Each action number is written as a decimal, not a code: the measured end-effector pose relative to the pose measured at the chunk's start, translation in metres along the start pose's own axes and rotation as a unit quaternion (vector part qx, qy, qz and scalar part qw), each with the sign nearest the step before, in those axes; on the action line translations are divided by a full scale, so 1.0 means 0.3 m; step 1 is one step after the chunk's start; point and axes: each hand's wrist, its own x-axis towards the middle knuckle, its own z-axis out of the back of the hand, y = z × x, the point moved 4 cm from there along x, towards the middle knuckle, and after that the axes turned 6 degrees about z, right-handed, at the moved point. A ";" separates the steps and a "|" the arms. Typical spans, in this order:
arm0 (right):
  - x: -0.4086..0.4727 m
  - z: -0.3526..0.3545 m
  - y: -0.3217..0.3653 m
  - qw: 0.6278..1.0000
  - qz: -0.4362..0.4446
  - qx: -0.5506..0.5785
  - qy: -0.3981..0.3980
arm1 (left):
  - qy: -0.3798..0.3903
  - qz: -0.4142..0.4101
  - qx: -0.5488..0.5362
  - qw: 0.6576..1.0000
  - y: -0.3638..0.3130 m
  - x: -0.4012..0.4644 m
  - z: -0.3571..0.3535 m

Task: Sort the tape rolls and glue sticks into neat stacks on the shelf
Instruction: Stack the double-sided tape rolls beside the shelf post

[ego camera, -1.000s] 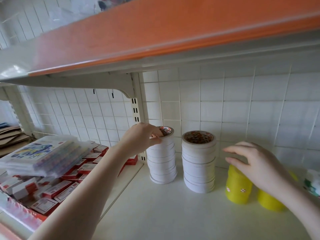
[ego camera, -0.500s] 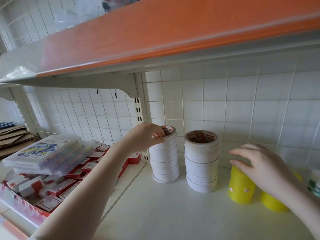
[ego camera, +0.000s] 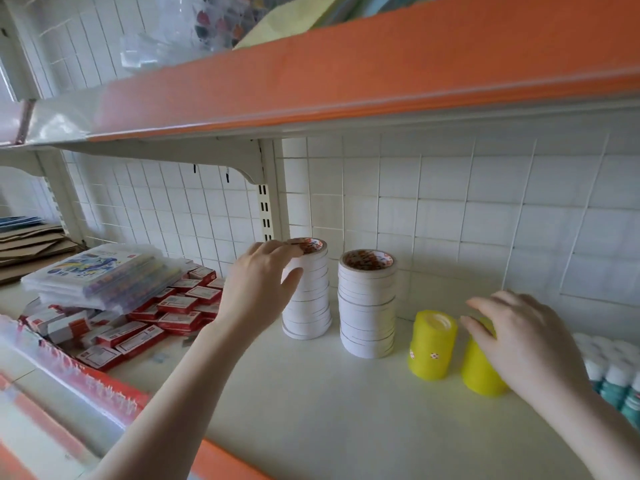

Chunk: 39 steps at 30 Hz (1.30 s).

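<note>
On the cream shelf, two stacks of white tape rolls stand side by side near the tiled back wall, close together but apart. The left hand is at the left white stack: its fingertips lie over the rim of the topmost roll and its thumb presses the side of the stack a little lower, so the grip is curled round the upper rolls. The right white stack stands free, its top roll showing a red-printed core. To the right of it stand two stacks of yellow tape rolls; the left yellow stack is untouched, slightly tilted, while the right yellow stack is partly hidden under the right hand. That hand rests on top of it with fingers spread and gently bent; whether the grip actually clasps the rolls cannot be told. At the far right edge, glue bottles with white caps and teal bodies are packed together. On the neighbouring shelf section to the left, red and white boxes lie heaped, with a clear packet of coloured pens on top of them. An orange-edged upper shelf runs overhead.
</note>
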 end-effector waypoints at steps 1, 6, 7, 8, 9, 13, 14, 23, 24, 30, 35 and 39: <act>-0.024 0.021 -0.018 1.000 -0.007 -0.003 -0.004 | -0.008 0.005 0.007 1.000 -0.020 -0.037 0.001; -0.186 0.144 -0.121 0.999 -0.045 -0.015 -0.011 | 0.009 0.012 0.001 1.000 -0.158 -0.200 -0.016; -0.226 0.174 -0.139 0.998 -0.058 -0.020 -0.013 | 0.015 0.007 -0.007 1.000 -0.193 -0.227 -0.019; -0.268 0.204 -0.158 0.997 -0.072 -0.027 -0.016 | 0.022 0.004 -0.017 1.000 -0.229 -0.252 -0.023; -0.310 0.236 -0.179 0.995 -0.089 -0.036 -0.017 | 0.028 0.000 -0.028 0.999 -0.269 -0.275 -0.029; -0.486 0.366 -0.282 0.984 -0.155 -0.084 -0.005 | 0.053 -0.037 -0.082 0.995 -0.445 -0.351 -0.067; -0.530 0.404 -0.306 0.981 -0.169 -0.099 -0.003 | 0.062 -0.050 -0.096 0.992 -0.493 -0.374 -0.078; -0.880 0.744 -0.519 0.957 -0.224 -0.183 -0.006 | 0.135 -0.088 -0.193 0.968 -1.001 -0.602 -0.126; -0.924 0.790 -0.561 0.954 -0.230 -0.193 -0.014 | 0.143 -0.094 -0.201 0.965 -1.076 -0.627 -0.126; -1.225 1.089 -0.891 0.932 -0.270 -0.236 -0.053 | 0.160 -0.117 -0.240 0.950 -1.577 -0.792 -0.130; -1.450 1.318 -1.242 0.922 -0.286 -0.257 -0.039 | 0.173 -0.106 -0.275 0.940 -2.021 -0.930 -0.158; -1.576 1.465 -1.472 0.912 -0.307 -0.270 -0.030 | 0.194 -0.128 -0.287 0.929 -2.343 -1.014 -0.185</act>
